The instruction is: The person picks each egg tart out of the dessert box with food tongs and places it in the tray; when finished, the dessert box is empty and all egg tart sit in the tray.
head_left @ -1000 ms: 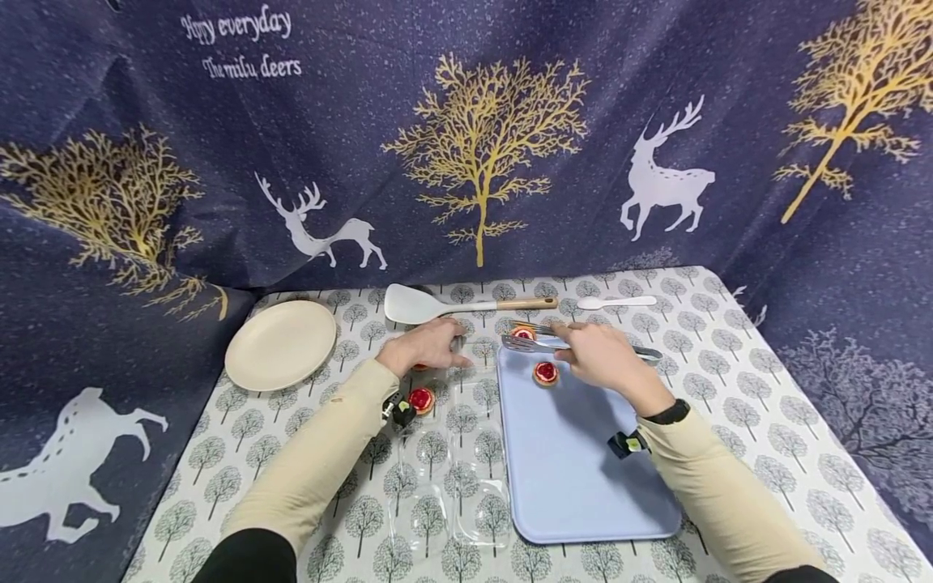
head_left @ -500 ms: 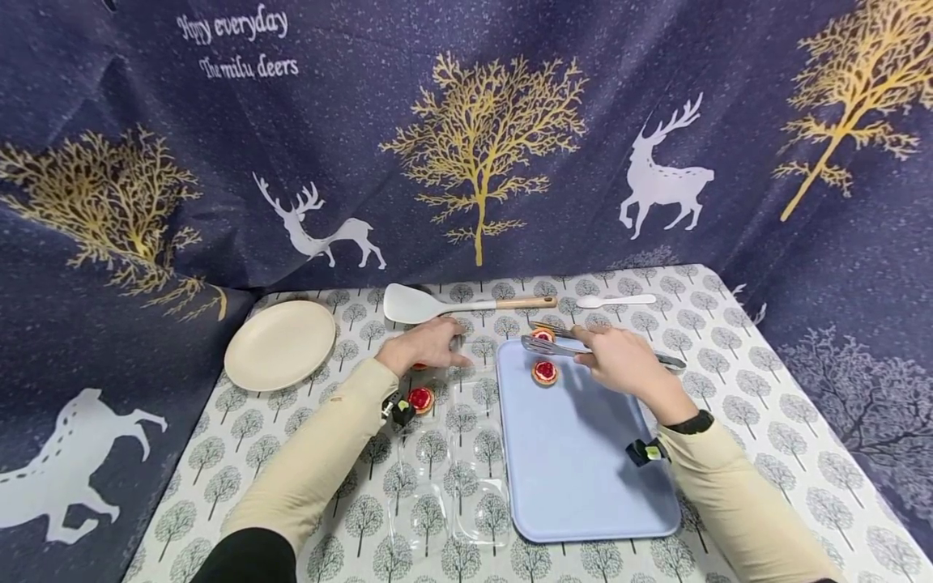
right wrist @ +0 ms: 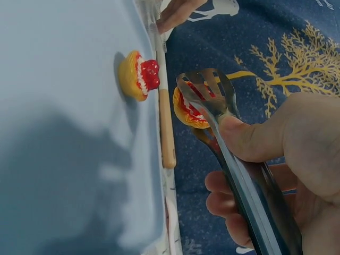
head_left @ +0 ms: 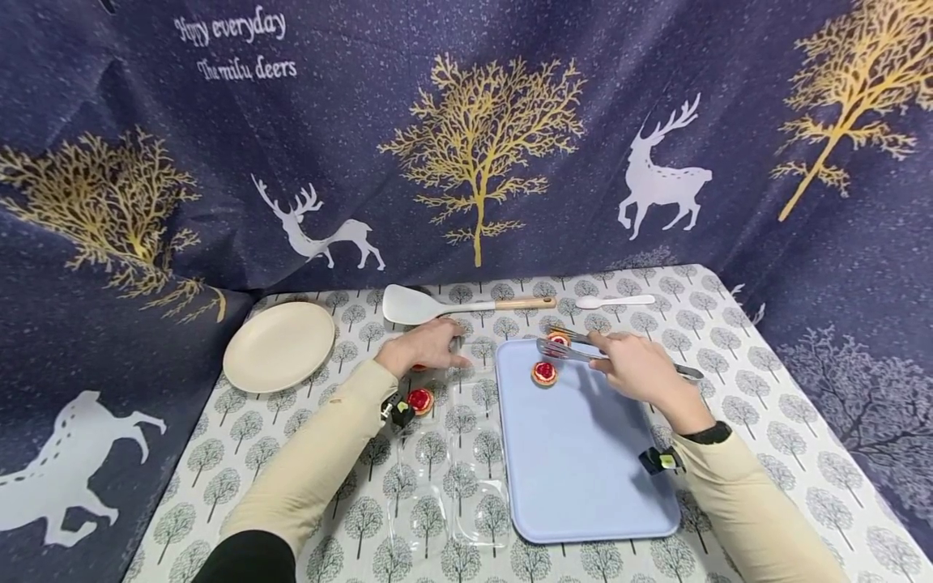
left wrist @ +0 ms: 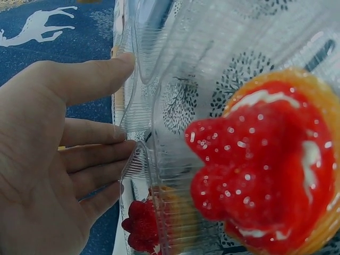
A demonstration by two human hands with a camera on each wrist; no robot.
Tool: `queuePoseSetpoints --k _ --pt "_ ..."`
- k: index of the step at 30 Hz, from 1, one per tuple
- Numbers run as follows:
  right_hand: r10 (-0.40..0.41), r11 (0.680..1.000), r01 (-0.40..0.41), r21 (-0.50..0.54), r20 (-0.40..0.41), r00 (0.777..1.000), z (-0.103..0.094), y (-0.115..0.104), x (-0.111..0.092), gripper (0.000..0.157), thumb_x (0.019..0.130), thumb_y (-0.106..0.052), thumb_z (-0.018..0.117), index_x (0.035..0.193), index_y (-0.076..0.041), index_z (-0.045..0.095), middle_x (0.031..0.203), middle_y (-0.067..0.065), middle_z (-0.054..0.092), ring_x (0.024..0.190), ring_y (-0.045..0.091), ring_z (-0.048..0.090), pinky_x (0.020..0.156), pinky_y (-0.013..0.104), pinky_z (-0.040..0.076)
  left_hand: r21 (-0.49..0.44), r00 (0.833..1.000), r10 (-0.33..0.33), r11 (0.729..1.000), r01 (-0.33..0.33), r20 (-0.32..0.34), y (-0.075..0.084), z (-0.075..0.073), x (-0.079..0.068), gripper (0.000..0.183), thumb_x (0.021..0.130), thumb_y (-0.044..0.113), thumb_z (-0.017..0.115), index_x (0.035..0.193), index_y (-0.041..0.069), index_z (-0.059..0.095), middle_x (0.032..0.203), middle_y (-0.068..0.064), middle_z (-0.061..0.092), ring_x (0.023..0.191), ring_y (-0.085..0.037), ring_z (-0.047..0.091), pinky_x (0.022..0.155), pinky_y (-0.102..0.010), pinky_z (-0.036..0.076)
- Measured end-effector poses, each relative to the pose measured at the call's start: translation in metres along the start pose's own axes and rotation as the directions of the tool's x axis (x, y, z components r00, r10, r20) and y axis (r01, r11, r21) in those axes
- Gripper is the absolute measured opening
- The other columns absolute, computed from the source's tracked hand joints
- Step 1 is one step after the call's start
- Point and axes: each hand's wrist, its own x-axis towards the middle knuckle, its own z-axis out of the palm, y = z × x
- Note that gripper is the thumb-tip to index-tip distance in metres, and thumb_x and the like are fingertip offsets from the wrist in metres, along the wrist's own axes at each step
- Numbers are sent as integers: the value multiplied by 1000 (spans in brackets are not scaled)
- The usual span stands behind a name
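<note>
My right hand [head_left: 636,371] grips metal food tongs [right wrist: 241,175], whose slotted tips pinch a red-topped fruit tart [right wrist: 186,110] above the far edge of the pale blue tray [head_left: 590,478]. Another tart [head_left: 544,373] sits on that tray, near its far left corner. On the left, my left hand [head_left: 428,344] rests its fairly straight fingertips and thumb against the far rim of a clear plastic container [left wrist: 139,106]. Inside the container is one tart [head_left: 419,401] beside my left wrist. A second one [left wrist: 143,228] lies by the fingers, mostly hidden in the head view.
A cream plate [head_left: 279,348] stands at the back left. Behind the hands lie a white spatula [head_left: 411,307] with a wooden handle and a small white spoon [head_left: 615,301]. A dark blue cloth with deer and trees [head_left: 350,129] hangs behind the table.
My right hand has shifted to the right and slightly nearer, carrying the tongs and the pinched tart along. The left hand stays at the container's rim.
</note>
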Motion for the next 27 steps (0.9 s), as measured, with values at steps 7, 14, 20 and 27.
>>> queuePoseSetpoints --k 7,14,20,27 --pt "21 1000 -21 9 27 999 4 7 -9 49 89 -23 70 132 -4 57 98 18 70 62 26 60 45 36 49 -28 1000 4 1000 -4 -1 1 0 -1 75 83 47 73 142 8 49 133 -10 57 96 -18 57 93 -35 51" --pt "56 998 -57 27 33 998 8 13 -16 50 87 -22 71 132 -4 57 108 21 70 70 33 64 48 39 53 -22 1000 14 1000 -14 -5 -1 0 0 74 84 49 72 142 8 50 134 -11 57 99 -19 55 94 -35 50" --pt "79 996 -81 32 47 996 11 18 -21 50 88 -24 70 132 -5 57 102 22 71 68 31 63 46 38 51 -42 1000 1 999 -1 3 -1 -1 -1 76 83 49 73 143 8 48 135 -10 57 91 -16 57 85 -33 51" --pt "91 996 -91 16 32 995 16 21 -26 52 88 -25 69 134 -5 56 106 22 70 80 40 66 60 53 55 -35 1000 2 999 -1 7 -1 -1 -1 76 83 48 73 143 8 48 126 -8 60 88 -15 57 82 -30 51"
